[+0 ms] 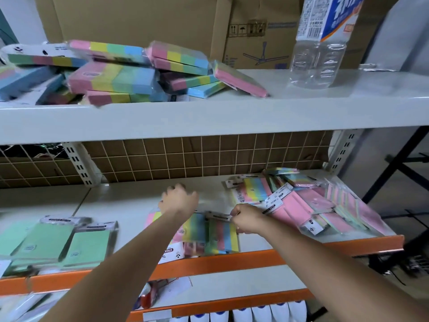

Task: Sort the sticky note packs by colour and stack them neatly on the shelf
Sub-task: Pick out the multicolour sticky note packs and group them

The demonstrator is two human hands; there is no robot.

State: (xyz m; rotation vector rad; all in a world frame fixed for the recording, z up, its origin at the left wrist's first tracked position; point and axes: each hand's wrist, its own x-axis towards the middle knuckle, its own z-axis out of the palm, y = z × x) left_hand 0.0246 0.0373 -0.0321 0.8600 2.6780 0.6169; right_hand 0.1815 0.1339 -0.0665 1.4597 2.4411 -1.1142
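- The left hand [178, 199] reaches over the middle shelf [130, 201], fingers curled downward above the far edge of a multicolour pack; motion blur hides whether it actually grips anything, so I cannot tell.
- The right hand [247, 219] sits just right of the left, fingers curled and pinching the white header card of a striped pack [222, 235] that lies near the shelf's front edge.
- That striped pack rests beside and partly over other multicolour packs [190, 231] in the middle of the shelf, between the two forearms.
- At the near left of the same shelf lie green packs [67, 240], overlapping one another in a loose row.
- At the right end of the shelf sits a jumbled heap of pink packs [308, 205], mixed with more striped ones, tilted and overlapping.
- The upper shelf [232, 117] carries a disorderly pile of rainbow packs [120, 73] on its left half, several leaning on each other.
- A clear plastic bottle [322, 45] with a blue and white label stands upright on the upper shelf, to the right and well apart from the pile.
- Cardboard boxes [162, 22] stand behind the pile and bottle.
- A wire grid panel [209, 156] backs the middle shelf, whose front beam is orange.
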